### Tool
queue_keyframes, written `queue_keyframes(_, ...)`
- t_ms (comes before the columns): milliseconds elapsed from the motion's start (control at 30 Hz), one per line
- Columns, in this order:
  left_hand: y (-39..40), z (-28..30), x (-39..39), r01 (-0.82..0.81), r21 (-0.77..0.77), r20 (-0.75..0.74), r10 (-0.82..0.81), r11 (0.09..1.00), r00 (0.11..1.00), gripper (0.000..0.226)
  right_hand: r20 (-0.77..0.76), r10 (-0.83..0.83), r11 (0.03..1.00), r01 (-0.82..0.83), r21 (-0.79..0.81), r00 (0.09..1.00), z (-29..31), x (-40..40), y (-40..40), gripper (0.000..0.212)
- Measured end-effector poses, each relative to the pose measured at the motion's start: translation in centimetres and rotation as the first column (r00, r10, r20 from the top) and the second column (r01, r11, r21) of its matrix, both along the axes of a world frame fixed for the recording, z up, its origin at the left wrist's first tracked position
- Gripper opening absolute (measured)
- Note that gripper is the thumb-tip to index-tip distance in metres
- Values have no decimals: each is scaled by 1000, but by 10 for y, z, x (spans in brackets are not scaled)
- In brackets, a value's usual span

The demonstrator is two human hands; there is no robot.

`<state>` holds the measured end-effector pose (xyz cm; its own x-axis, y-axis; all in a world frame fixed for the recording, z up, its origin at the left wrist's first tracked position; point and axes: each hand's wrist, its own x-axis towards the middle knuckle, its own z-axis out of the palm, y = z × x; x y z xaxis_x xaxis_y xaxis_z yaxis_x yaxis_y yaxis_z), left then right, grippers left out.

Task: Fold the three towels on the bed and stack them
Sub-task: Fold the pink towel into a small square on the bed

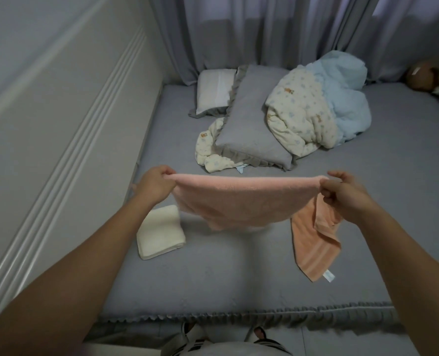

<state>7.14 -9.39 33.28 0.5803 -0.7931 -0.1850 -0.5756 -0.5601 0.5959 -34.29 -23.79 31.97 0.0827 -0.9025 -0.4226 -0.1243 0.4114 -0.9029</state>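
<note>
I hold a pink towel [241,199] stretched in the air above the bed. My left hand [154,185] pinches its left top corner and my right hand [346,194] pinches the right one. The towel sags in the middle and hangs clear of the sheet. A cream towel [160,233], folded into a small rectangle, lies on the grey bed [213,273] below my left hand. An orange striped towel [313,247] lies unfolded and rumpled on the bed under my right hand, its upper part hidden behind that hand.
Two pillows [249,124] and a bunched cream and blue quilt [316,109] fill the far middle of the bed. A white panelled wall [46,124] runs along the left, grey curtains [264,34] hang behind. The bed's frilled front edge [239,317] is near my feet.
</note>
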Motion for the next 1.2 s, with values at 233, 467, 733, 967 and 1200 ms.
queue_keyframes(233,-7,14,5,-283,-231,-713,36,931,700,38,-516,212,908,-363,-211,830,19,1,-1,32)
queue_keyframes(467,1,-2,1,-164,-117,-503,85,979,860,33,-688,192,898,-408,-165,700,-2,0,9,8)
queue_keyframes(733,12,-34,-2,348,273,54,-375,897,925,25,-636,216,934,-348,-87,741,-16,1,10,6)
queue_keyframes(967,-56,-18,8,200,125,498,-235,972,834,23,-747,132,888,-412,-202,651,15,51,-61,4)
queue_keyframes(1200,-45,-6,7,249,-209,567,-91,946,819,26,-541,10,865,-279,-417,841,21,42,-60,12)
